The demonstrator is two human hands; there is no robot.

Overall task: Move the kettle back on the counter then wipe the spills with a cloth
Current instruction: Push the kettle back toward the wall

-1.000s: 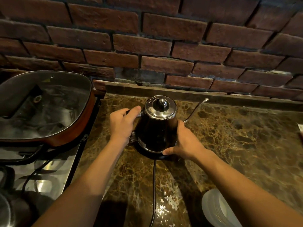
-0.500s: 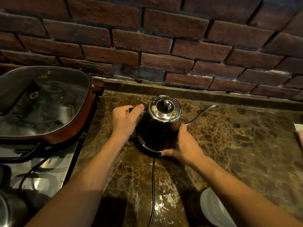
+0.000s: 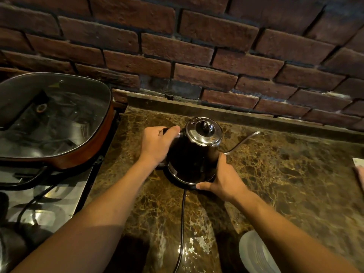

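A dark gooseneck kettle [image 3: 194,156] with a shiny steel lid stands on its round black base on the brown marble counter [image 3: 285,184], near the brick wall. Its thin spout [image 3: 244,140] points right. My left hand [image 3: 157,144] is closed around the kettle's black handle on the left side. My right hand [image 3: 222,180] grips the base's right front edge, thumb along the rim. A black cord [image 3: 182,223] runs from the base toward me. Wet, shiny spill patches [image 3: 201,243] lie on the counter beside the cord. No cloth can be made out for certain.
A large lidded pan [image 3: 53,123] with a glass lid sits on the steel stove [image 3: 49,203] at the left. A stack of white plates [image 3: 258,255] is at the bottom right. A pale object [image 3: 359,168] shows at the right edge.
The kettle and base have slid a little farther back toward the wall, with both hands keeping their grips; the spout has swung slightly right.
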